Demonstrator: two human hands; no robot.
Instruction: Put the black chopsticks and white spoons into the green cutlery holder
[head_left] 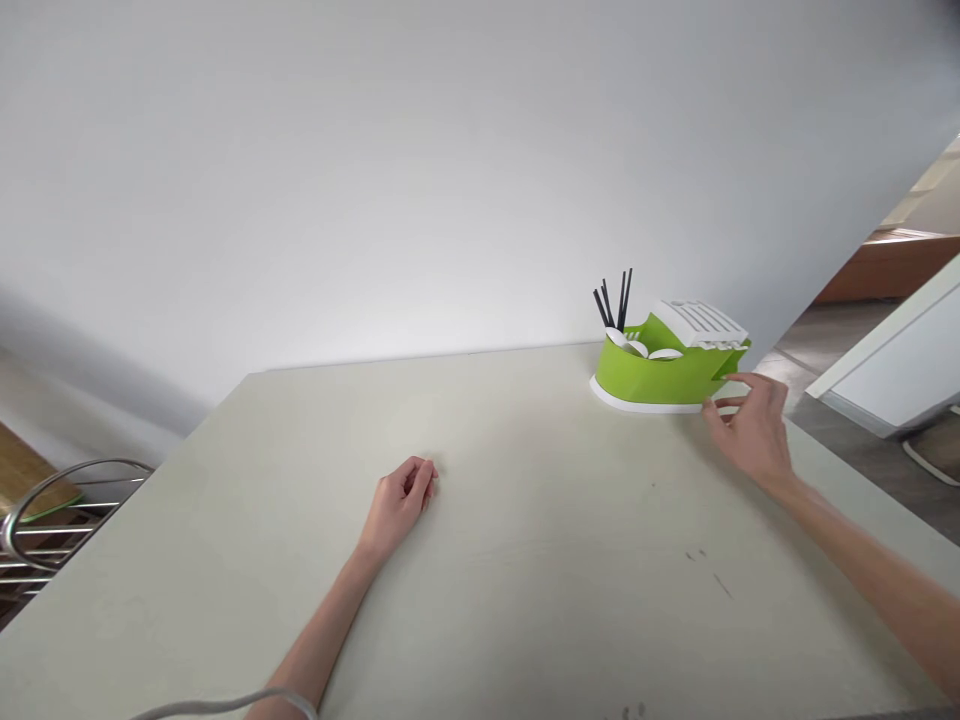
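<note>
A green and white utensil holder point(652, 380) stands near the back right of the table, against the wall. Black chopsticks point(625, 300) stick up from its left end, and white spoons point(636, 349) rest in its open part. A white slotted block point(699, 323) sits at its right end. My right hand point(752, 425) is at that right end, thumb and fingers apart; whether the fingertips touch the holder, I cannot tell. Loosely curled, my left hand point(401, 497) rests on the tabletop with nothing visible in it.
The pale table point(510, 560) has a few dark marks on its right. A grey cable point(225, 705) crosses my left forearm. Left of the table is a metal rack point(75, 510) with a wooden board point(34, 470). A white panel point(892, 350) stands beyond the right edge.
</note>
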